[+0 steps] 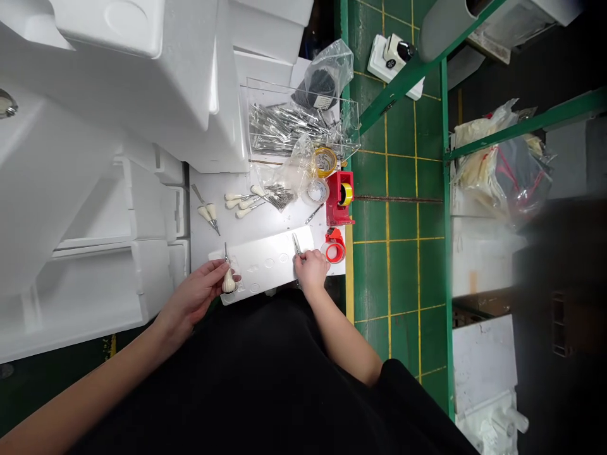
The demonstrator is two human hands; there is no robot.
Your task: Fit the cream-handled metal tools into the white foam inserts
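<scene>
The awl (pixel 229 281) is what I watch most closely: a pear-shaped, cream-coloured handle with a thin steel shaft rising from its narrow end to a fine point. It sits just above the near edge of the white foam tray (pixel 265 263), over the corner at the left end. My left hand (pixel 192 298) has it pinched, with the fingers and thumb pressed together around the bulb of the handle and the shaft pointing away from me.

My right hand (pixel 310 268) rests on the tray's near edge, its fingertips pressed together on a steel shaft (pixel 296 245) that angles away from the hand. I cannot tell from this view whether the shaft has a handle hidden inside the grip. Small round marks dot the tray's surface between the hands.

Beyond the tray, on a white tabletop (pixel 203 246), more cream-handled tools (pixel 237 203) lie side by side, their shafts meeting a small heap of steel pieces (pixel 279 197). Two others (pixel 207 215) lie apart, to the left. Farther on, a clear acrylic bin (pixel 294 126) holds a tangle of steel shafts. A red tape dispenser (pixel 340 196) stands on the table's right side, just beside a roll of yellow-edged tape (pixel 325 161).
</scene>
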